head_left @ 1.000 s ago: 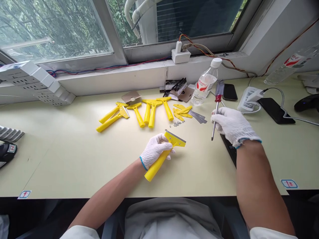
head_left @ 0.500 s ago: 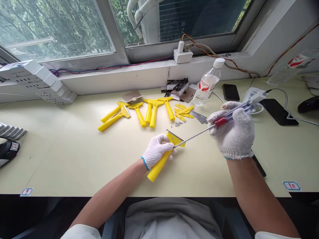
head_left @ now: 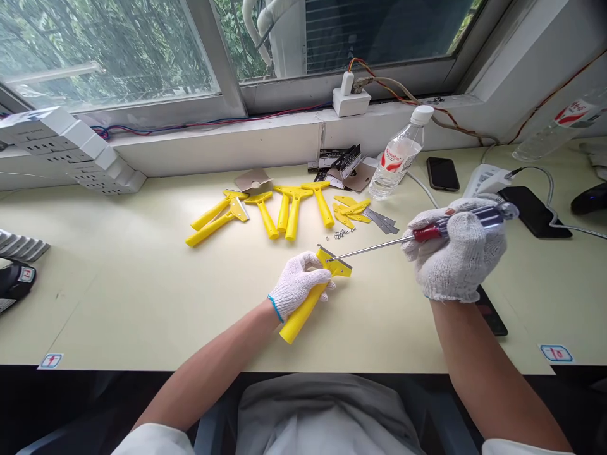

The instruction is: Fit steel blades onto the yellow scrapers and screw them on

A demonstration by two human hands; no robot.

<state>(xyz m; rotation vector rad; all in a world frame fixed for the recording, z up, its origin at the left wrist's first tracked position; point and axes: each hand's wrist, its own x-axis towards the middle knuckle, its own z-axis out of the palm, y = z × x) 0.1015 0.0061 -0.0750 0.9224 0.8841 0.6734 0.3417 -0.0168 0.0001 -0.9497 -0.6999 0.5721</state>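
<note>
My pale bench (head_left: pixel 142 303), a white sill (head_left: pixel 213 150) along its far edge, a grey-framed window (head_left: pixel 207 50) above, daylit trees (head_left: pixel 118 44) outside, white wall (head_left: pixel 535 88) past the far right corner

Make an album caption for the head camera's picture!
The left hand holds a scraper while the right hand points a screwdriver at it.

Daylight comes through the window (head_left: pixel 137 38), and a pale sheen spreads over the back left of the surface (head_left: pixel 142 291). A whitish streak of glare crosses the glass at far left. Shadows under the left hand (head_left: pixel 301 284) are faint and soft, while the space beside the lap (head_left: pixel 327 411) falls nearly black. The middle looks fairly sharp, with knit texture readable on the right hand (head_left: pixel 458 259). Wide-angle distortion stretches the boxes (head_left: pixel 71 148) and the far-right bottle (head_left: pixel 564 129).
</note>
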